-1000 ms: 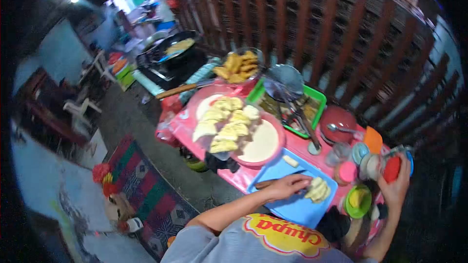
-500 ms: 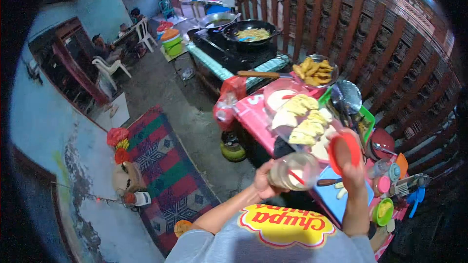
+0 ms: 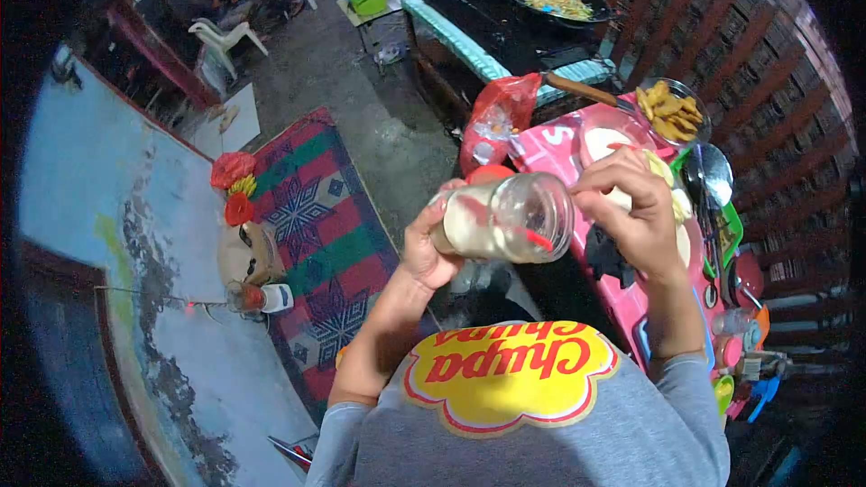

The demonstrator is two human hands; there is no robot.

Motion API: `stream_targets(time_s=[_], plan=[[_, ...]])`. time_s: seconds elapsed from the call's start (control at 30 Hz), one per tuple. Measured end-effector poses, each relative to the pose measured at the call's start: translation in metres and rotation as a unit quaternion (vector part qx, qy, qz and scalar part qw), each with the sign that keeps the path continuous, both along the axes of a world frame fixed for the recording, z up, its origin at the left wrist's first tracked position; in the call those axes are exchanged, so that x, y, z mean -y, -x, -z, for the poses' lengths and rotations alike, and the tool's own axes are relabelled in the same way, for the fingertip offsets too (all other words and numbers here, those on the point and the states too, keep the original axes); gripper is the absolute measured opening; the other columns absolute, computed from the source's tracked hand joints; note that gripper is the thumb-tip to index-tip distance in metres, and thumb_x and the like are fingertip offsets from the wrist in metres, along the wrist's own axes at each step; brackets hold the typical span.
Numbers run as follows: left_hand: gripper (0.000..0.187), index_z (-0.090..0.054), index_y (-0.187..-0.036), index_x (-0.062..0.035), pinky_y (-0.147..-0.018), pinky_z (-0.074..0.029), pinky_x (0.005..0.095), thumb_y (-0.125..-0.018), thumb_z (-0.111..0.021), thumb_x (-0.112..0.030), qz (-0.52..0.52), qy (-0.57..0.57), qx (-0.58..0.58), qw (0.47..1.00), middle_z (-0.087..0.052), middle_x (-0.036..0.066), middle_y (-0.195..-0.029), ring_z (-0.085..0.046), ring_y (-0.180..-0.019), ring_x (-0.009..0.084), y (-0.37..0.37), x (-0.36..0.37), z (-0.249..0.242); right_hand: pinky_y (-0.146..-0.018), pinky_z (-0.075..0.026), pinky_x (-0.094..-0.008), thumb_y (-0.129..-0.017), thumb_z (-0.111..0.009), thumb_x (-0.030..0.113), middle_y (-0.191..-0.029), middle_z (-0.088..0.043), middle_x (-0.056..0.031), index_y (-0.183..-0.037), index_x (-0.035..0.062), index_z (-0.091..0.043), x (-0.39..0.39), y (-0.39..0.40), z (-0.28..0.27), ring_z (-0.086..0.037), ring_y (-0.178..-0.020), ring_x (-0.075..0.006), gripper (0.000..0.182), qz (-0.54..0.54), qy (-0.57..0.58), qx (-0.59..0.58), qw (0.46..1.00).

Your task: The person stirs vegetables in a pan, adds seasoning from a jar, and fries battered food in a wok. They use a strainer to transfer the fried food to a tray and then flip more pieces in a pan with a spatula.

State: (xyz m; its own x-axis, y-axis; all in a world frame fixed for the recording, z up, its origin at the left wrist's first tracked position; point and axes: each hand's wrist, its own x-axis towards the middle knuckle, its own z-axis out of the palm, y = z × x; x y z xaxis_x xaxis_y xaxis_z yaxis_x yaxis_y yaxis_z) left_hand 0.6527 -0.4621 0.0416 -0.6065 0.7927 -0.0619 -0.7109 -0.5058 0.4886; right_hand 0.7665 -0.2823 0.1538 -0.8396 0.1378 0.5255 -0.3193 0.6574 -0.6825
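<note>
My left hand (image 3: 422,251) grips the base of a glass jar (image 3: 505,216) that lies tipped on its side in front of my chest. White paste fills its lower part, and a thin red piece shows near its mouth. My right hand (image 3: 631,207) is at the jar's open mouth with its fingers curled, back to the camera. Whatever sits under its palm is hidden.
To my right stands a pink-covered table (image 3: 550,149) with a bowl of fried pieces (image 3: 672,108), a metal strainer (image 3: 713,171) and a green tray (image 3: 732,234). A red bag (image 3: 496,117) hangs at its corner. Beyond are a stove with a frying pan (image 3: 555,0), a patterned rug (image 3: 316,216) and a seated person (image 3: 212,0).
My left hand left the blue board and lifted the jar to chest height. My right hand brought a red lid from the table's end to the jar's mouth. My view swung left and down.
</note>
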Motion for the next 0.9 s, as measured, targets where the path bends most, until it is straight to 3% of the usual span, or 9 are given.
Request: stream_targets(time_s=[0.03, 0.13, 0.3, 0.37, 0.57, 0.63, 0.7, 0.77, 0.9], plan=[[0.042, -0.044, -0.106, -0.0102, -0.082, -0.04, 0.0452, -0.073, -0.054, -0.034, -0.009, -0.002, -0.025, 1.0, -0.049, 0.012, -0.106, -0.049, -0.096, 0.0263, 0.012, -0.003, -0.002, -0.067, -0.035, -0.0325, -0.067, -0.062, 0.014, -0.063, -0.054, -0.0041, -0.075, 0.006, -0.06, 0.0, 0.011, -0.009, -0.049, -0.063, -0.0162, 0.012, -0.006, -0.156, 0.026, 0.987], [0.035, -0.044, -0.103, -0.0111, -0.076, -0.045, 0.0423, -0.076, -0.052, -0.031, 0.012, 0.039, -0.032, 0.999, -0.051, 0.01, -0.101, -0.051, -0.093, 0.0245, 0.045, -0.015, -0.013, -0.064, -0.033, -0.0356, -0.061, -0.065, 0.017, -0.058, -0.051, -0.0053, -0.074, 0.0084, -0.06, -0.012, 0.047, -0.014, -0.047, -0.059, -0.0195, 0.016, -0.038, -0.278, 0.112, 0.953], [0.029, -0.041, -0.102, -0.0167, -0.064, -0.048, 0.0419, -0.079, -0.049, -0.032, 0.03, 0.117, -0.033, 0.992, -0.05, 0.005, -0.1, -0.053, -0.088, 0.0217, 0.108, -0.052, -0.021, -0.063, -0.033, -0.0348, -0.058, -0.064, 0.012, -0.058, -0.048, -0.0063, -0.069, 0.0068, -0.057, -0.06, 0.116, -0.001, -0.046, -0.06, -0.022, 0.015, -0.047, -0.299, 0.14, 0.943], [0.028, -0.042, -0.102, -0.0166, -0.064, -0.048, 0.0412, -0.08, -0.046, -0.033, 0.056, 0.153, -0.016, 0.986, -0.052, 0.005, -0.099, -0.054, -0.085, 0.0215, 0.133, -0.07, -0.02, -0.062, -0.033, -0.0337, -0.054, -0.062, 0.007, -0.059, -0.048, -0.0057, -0.07, 0.0061, -0.056, -0.079, 0.141, 0.005, -0.047, -0.06, -0.0227, 0.017, 0.0, -0.308, -0.048, 0.95], [0.04, -0.041, -0.11, -0.0083, -0.053, -0.052, 0.0334, -0.084, -0.034, -0.038, 0.077, 0.176, -0.059, 0.98, -0.055, 0.011, -0.095, -0.058, -0.076, 0.0224, 0.185, -0.12, -0.021, -0.061, -0.034, -0.0332, -0.058, -0.057, 0.002, -0.062, -0.051, -0.0094, -0.071, 0.0036, -0.055, -0.131, 0.19, 0.021, -0.049, -0.063, -0.0249, 0.013, -0.007, -0.276, 0.065, 0.959], [0.04, -0.041, -0.11, -0.0064, -0.052, -0.051, 0.0317, -0.084, -0.034, -0.036, 0.065, 0.193, -0.044, 0.978, -0.055, 0.011, -0.095, -0.058, -0.075, 0.0219, 0.193, -0.131, -0.024, -0.058, -0.036, -0.0349, -0.062, -0.055, 0.003, -0.059, -0.05, -0.0128, -0.071, 0.0013, -0.056, -0.142, 0.205, 0.033, -0.048, -0.06, -0.0292, 0.009, -0.016, -0.135, 0.103, 0.985], [0.04, -0.042, -0.108, -0.0046, -0.05, -0.051, 0.0311, -0.084, -0.035, -0.036, 0.094, 0.191, -0.062, 0.975, -0.055, 0.011, -0.093, -0.058, -0.074, 0.0209, 0.204, -0.141, -0.023, -0.055, -0.04, -0.032, -0.067, -0.054, 0.002, -0.058, -0.054, -0.0098, -0.076, -0.0008, -0.058, -0.151, 0.214, 0.034, -0.052, -0.055, -0.0217, 0.011, -0.016, -0.119, 0.139, 0.983], [0.039, -0.042, -0.106, -0.0043, -0.049, -0.051, 0.0304, -0.084, -0.035, -0.035, 0.106, 0.188, -0.068, 0.974, -0.055, 0.011, -0.093, -0.058, -0.074, 0.0201, 0.217, -0.149, -0.009, -0.054, -0.042, -0.0256, -0.072, -0.051, 0.0, -0.064, -0.058, -0.0051, -0.085, -0.0013, -0.059, -0.155, 0.223, 0.039, -0.053, -0.058, -0.0087, 0.016, -0.03, 0.083, 0.249, 0.965], [0.037, -0.044, -0.103, -0.0046, -0.048, -0.051, 0.0288, -0.083, -0.036, -0.035, 0.123, 0.208, -0.073, 0.968, -0.055, 0.01, -0.091, -0.057, -0.075, 0.0184, 0.237, -0.164, -0.006, -0.054, -0.043, -0.021, -0.075, -0.049, 0.0, -0.07, -0.059, -0.0027, -0.09, -0.002, -0.058, -0.171, 0.239, 0.058, -0.049, -0.064, -0.0032, 0.018, -0.049, 0.179, 0.285, 0.94]])
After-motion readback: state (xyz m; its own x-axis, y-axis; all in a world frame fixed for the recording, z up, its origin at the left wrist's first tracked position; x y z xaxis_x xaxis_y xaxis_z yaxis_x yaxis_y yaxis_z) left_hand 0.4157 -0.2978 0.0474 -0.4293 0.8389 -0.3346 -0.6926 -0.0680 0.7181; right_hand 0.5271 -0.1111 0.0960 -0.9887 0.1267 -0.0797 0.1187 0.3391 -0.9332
